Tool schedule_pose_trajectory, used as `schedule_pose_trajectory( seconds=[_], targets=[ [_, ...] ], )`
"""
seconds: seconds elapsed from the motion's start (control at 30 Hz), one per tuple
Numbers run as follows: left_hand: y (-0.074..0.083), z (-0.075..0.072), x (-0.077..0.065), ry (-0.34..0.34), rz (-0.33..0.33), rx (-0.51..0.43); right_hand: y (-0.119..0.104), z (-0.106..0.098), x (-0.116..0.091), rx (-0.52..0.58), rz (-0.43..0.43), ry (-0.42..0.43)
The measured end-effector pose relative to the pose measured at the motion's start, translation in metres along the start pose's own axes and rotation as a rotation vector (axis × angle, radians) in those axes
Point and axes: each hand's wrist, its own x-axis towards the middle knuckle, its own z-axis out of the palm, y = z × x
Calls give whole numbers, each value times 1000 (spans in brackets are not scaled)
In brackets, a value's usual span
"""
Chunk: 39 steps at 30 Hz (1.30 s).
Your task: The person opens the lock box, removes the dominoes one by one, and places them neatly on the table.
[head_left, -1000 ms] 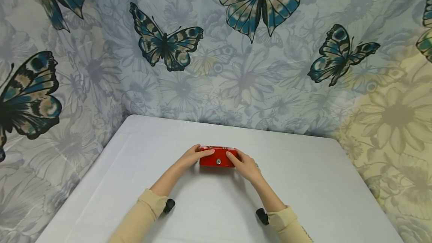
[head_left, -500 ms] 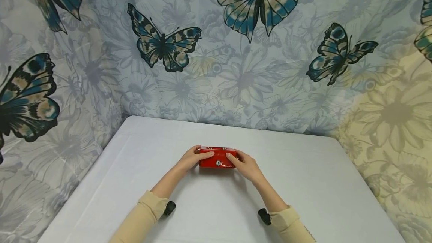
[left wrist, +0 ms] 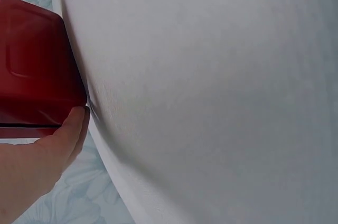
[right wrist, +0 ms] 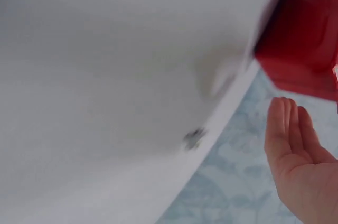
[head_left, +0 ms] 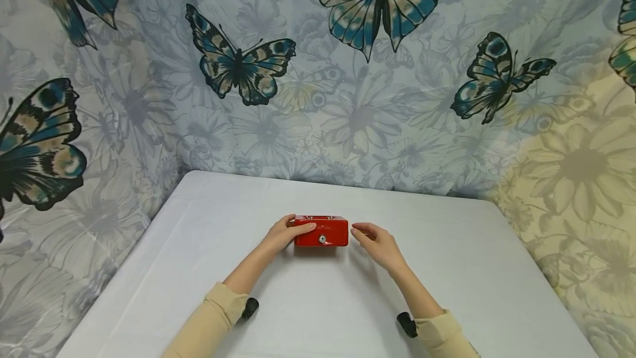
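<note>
A small red metal cash box [head_left: 332,230] with a round keyhole lock on its front and a handle on top stands on the white table. My left hand [head_left: 279,235] grips its left end, thumb across the front and fingers behind; in the left wrist view, fingertips [left wrist: 76,115] press the box's edge. To the right of the box, my right hand [head_left: 380,247] is apart from it, fingers loosely bent with nothing between them. The right wrist view shows a gap between those fingers [right wrist: 293,129] and the red box [right wrist: 303,39].
On the white table [head_left: 238,198], a small blurred silvery thing [right wrist: 195,138] lies near the edge in the right wrist view. Behind stands a wall covering with butterflies [head_left: 238,65] and flowers. Black wrist cameras sit by both sleeves [head_left: 442,330].
My right hand has let go of the cash box and moved a little to the right. The left hand keeps its grip, and the box stays in about the same place.
</note>
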Motion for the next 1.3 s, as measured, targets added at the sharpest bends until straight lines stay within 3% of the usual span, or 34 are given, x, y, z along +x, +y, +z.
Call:
schedule_pose_trajectory(
  seconds=[0.27,0.5,0.8,1.3],
  targets=[
    [1,0,1,-4,-8,9,26,-25,1,-165,-41,86],
    [0,0,2,-4,1,23,39,-37,6,-223,-19,71],
    [0,-1,3,3,-29,25,46,-33,10,-260,63,34],
    [4,-1,2,-2,-38,20,49,-28,14,-332,33,63]
  ],
)
